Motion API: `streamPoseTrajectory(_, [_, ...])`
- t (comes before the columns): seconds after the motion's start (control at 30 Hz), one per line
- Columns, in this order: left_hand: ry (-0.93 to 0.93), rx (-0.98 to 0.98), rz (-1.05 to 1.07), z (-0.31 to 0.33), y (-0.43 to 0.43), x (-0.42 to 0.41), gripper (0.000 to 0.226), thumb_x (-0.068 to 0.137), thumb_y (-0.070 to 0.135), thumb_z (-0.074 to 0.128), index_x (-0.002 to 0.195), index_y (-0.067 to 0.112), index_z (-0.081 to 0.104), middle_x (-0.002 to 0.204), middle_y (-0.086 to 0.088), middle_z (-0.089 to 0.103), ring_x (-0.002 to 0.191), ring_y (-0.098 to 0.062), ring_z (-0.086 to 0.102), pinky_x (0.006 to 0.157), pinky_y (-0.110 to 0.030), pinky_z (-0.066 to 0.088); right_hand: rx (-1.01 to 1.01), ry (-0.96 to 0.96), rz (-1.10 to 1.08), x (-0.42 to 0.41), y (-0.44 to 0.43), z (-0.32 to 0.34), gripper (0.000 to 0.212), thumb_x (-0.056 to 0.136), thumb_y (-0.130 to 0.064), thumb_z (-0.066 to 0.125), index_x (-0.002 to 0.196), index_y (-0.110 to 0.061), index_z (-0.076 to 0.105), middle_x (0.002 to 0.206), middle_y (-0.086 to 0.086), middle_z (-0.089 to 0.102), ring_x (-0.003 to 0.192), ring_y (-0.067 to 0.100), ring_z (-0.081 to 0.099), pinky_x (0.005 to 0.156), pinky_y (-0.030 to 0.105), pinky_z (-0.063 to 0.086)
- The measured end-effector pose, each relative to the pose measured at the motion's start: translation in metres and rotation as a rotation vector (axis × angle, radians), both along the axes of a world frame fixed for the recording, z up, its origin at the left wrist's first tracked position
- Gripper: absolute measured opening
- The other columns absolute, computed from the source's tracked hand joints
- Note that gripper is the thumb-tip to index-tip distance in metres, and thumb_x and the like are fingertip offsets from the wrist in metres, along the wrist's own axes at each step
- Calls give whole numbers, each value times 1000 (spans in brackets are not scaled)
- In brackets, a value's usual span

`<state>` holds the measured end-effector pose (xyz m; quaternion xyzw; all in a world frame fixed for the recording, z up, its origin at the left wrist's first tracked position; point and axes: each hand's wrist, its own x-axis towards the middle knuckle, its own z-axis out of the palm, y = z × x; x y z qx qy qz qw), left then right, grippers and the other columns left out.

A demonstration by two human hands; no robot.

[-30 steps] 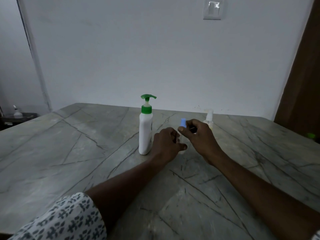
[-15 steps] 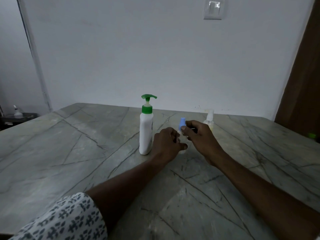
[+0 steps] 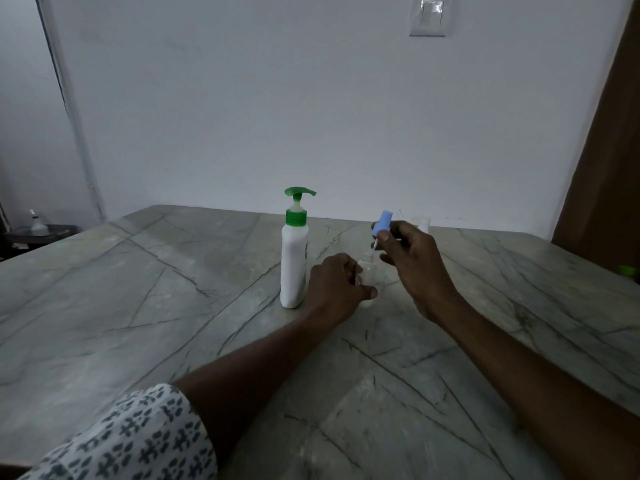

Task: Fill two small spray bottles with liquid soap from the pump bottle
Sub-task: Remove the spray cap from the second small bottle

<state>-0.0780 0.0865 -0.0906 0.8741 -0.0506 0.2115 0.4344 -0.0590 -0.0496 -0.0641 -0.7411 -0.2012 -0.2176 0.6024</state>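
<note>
Spray cap, pinched in the right hand, has been raised off the small spray bottle gripped by the left hand beside the pump bottle.

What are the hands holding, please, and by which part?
The left hand grips the clear bottle by its body; the right hand pinches the blue spray top at its lower end, above the neck.
</note>
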Motion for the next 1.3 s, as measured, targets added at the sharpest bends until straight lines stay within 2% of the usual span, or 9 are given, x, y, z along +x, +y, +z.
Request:
streamPoseTrajectory(0.17, [-2,-15,-16,0,2,0,40,67,28,88,98,13,67,87,1,69,80,-15,65,75,-31,53,260,-135,92,-4,-16,25,14,97,-15,53,104,-16,65,96,3,69,95,19,66,89,38,55])
streamPoseTrajectory(0.3, [-14,-33,-11,-1,1,-1,41,66,29,89,98,13,68,86,2,69,76,-11,63,67,-23,50,312,-212,-45,-1,-38,35,13,95,-16,58,103,-11,67,90,6,69,85,19,66,84,36,57])
streamPoseTrajectory(0.37, [-12,-36,-5,-2,2,0,41,66,30,89,98,14,68,86,3,69,76,-10,62,66,-21,48,52,-185,-216,3,-46,31,12,90,-21,65,99,-16,71,88,5,73,79,16,66,76,32,56])
streamPoseTrajectory(0.47, [-10,-45,-4,-3,1,0,41,65,29,89,98,14,69,85,1,71,79,-14,66,70,-27,51,-412,-54,-368,11,-47,11,20,81,-27,74,90,-9,76,81,9,74,72,18,67,68,27,48])
streamPoseTrajectory(0.57, [-15,-40,-3,-3,0,-1,42,65,29,89,98,13,68,85,1,71,77,-13,66,70,-28,52,-631,58,-358,21,-40,-5,32,79,-36,75,74,-5,75,63,9,68,58,20,64,57,27,45])
streamPoseTrajectory(0.63, [-15,-30,-9,-3,1,0,41,66,28,89,97,14,67,82,4,69,72,-8,61,66,-23,49,-789,89,-345,28,-37,-12,34,81,-40,72,75,-6,74,64,7,65,62,20,62,52,23,40])
streamPoseTrajectory(0.73, [-21,-11,-8,-4,1,1,41,66,30,89,97,16,65,80,6,65,66,-2,55,61,-17,44,-973,129,-342,34,-34,-21,33,82,-44,69,97,-14,74,89,6,72,82,21,66,70,30,53])
streamPoseTrajectory(0.9, [-11,-9,-24,-6,2,3,44,67,30,89,101,16,66,83,6,67,70,-4,60,58,-12,41,-1075,126,-368,32,-35,-21,29,85,-37,67,112,-30,68,110,1,70,100,20,63,84,36,53])
streamPoseTrajectory(1.3, [7,15,-52,-4,2,2,68,66,36,89,123,17,59,101,3,68,73,0,57,56,-5,38,-979,188,-329,24,-38,-17,58,84,-29,72,136,-15,51,130,8,60,115,24,57,93,34,47])
